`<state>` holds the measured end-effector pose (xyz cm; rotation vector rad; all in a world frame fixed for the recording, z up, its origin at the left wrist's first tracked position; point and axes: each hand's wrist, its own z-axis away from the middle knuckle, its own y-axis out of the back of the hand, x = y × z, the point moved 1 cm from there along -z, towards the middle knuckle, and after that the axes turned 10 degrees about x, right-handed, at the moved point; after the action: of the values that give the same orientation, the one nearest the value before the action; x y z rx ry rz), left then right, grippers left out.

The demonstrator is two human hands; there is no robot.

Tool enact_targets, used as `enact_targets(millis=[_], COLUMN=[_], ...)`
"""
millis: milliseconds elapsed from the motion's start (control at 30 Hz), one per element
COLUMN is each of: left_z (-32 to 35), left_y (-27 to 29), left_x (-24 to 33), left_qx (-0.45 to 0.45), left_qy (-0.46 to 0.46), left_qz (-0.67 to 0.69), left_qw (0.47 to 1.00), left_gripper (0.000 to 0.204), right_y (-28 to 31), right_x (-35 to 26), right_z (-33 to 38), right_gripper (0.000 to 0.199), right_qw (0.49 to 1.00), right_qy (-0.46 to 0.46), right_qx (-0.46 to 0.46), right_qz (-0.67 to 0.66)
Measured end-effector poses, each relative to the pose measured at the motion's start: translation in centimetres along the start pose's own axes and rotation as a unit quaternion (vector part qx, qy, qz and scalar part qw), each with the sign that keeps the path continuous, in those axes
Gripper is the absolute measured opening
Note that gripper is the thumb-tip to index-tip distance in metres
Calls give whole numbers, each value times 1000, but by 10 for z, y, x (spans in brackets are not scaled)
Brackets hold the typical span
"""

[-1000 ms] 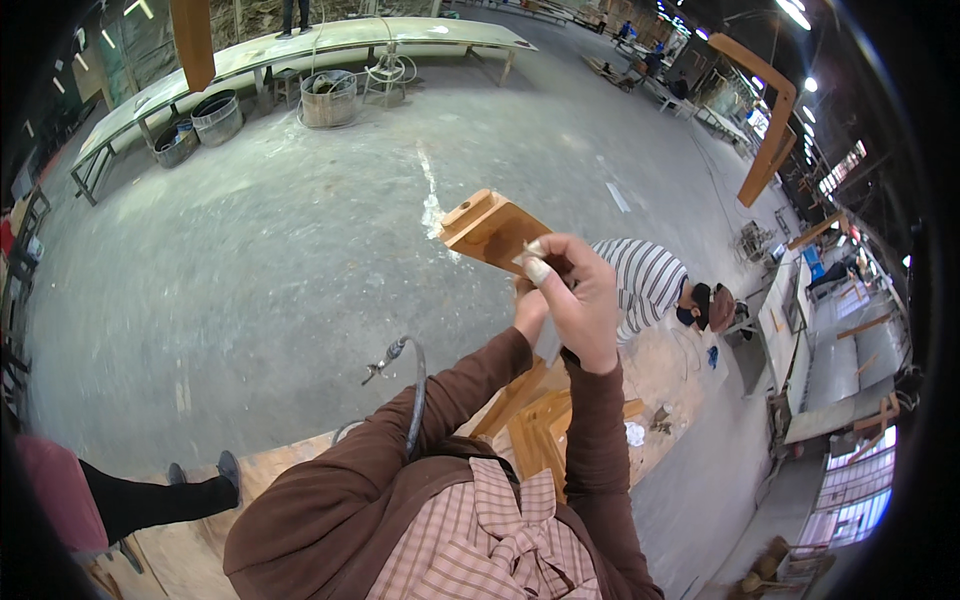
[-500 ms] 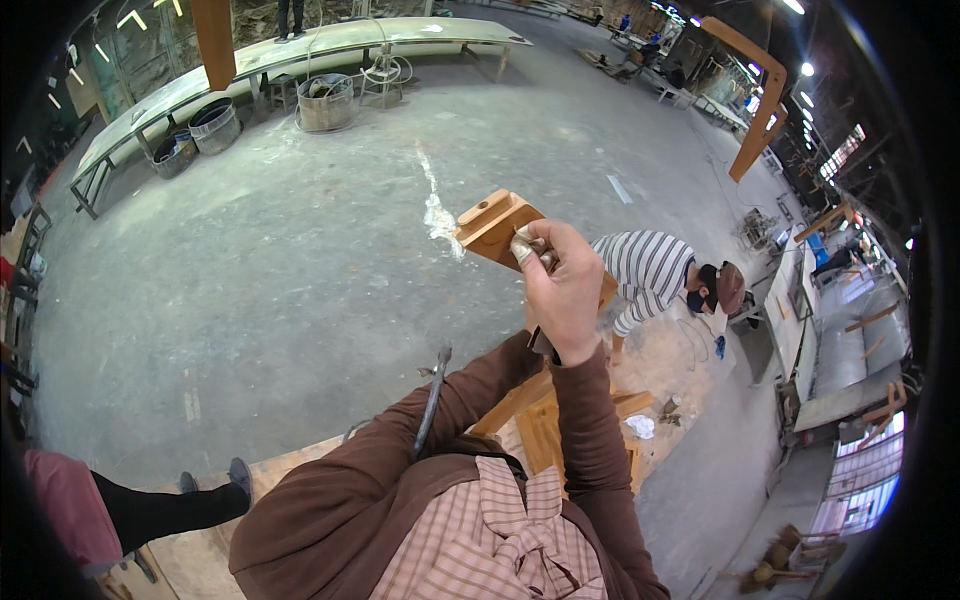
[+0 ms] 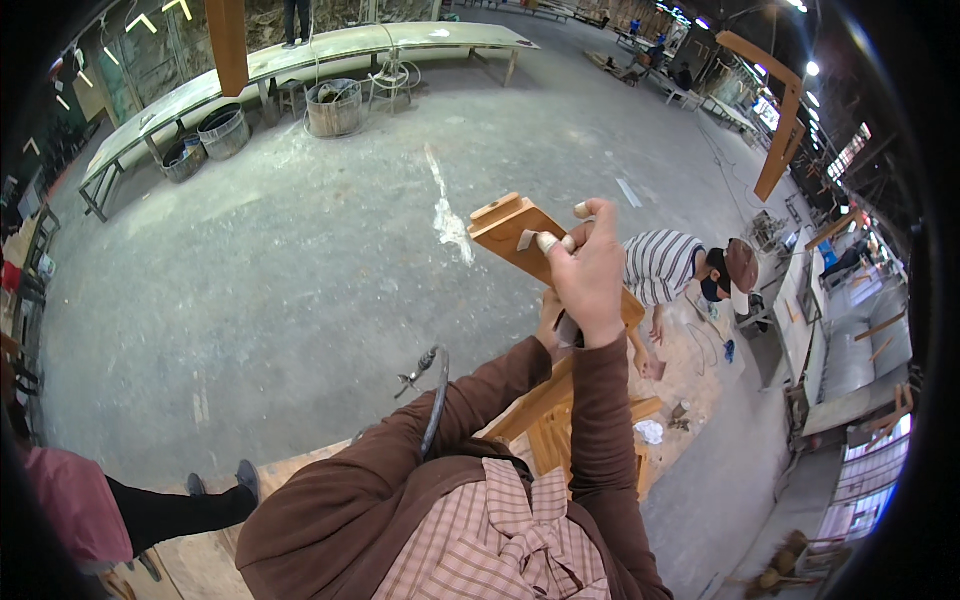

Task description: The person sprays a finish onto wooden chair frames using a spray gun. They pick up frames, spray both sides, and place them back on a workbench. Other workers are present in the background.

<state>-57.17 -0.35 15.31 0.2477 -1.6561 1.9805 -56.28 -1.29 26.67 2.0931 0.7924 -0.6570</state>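
Observation:
I hold a light brown wooden piece (image 3: 503,228) up in front of me; it is flat and slotted at its upper end. My right hand (image 3: 592,275) grips it from the right, with pale tape on the fingertips pressed against its face. My left hand (image 3: 548,318) is mostly hidden behind the right hand and holds the lower part of the wood from underneath. Both brown sleeves rise from the lower edge of the view.
An air tool on a dark hose (image 3: 421,372) hangs by my left arm. A wooden frame (image 3: 560,420) stands below my hands. A person in a striped shirt (image 3: 662,266) crouches on the sawdust floor. Buckets (image 3: 335,106) and a long bench (image 3: 300,58) stand far back. Another person's legs (image 3: 160,505) are lower left.
My right hand has shifted slightly up along the wooden piece, which stays raised at about the same place. The air tool has swung a little.

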Motion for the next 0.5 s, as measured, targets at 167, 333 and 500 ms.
enact_targets(millis=[167,333,500], left_z=[0,-13,-16], left_y=[7,21,33], left_x=[11,26,58], left_qx=[-4,-21,-59], left_qy=[44,52,37], left_qz=[14,-22,-1], left_qw=[999,998,998], left_gripper=[34,25,40], right_y=[12,64,82], right_x=[21,83,159], right_z=[-21,6,92], right_gripper=[28,18,57], right_qw=[999,985,968], right_qy=[7,-74,-206], right_qx=[47,157,129], right_qz=[10,8,64])
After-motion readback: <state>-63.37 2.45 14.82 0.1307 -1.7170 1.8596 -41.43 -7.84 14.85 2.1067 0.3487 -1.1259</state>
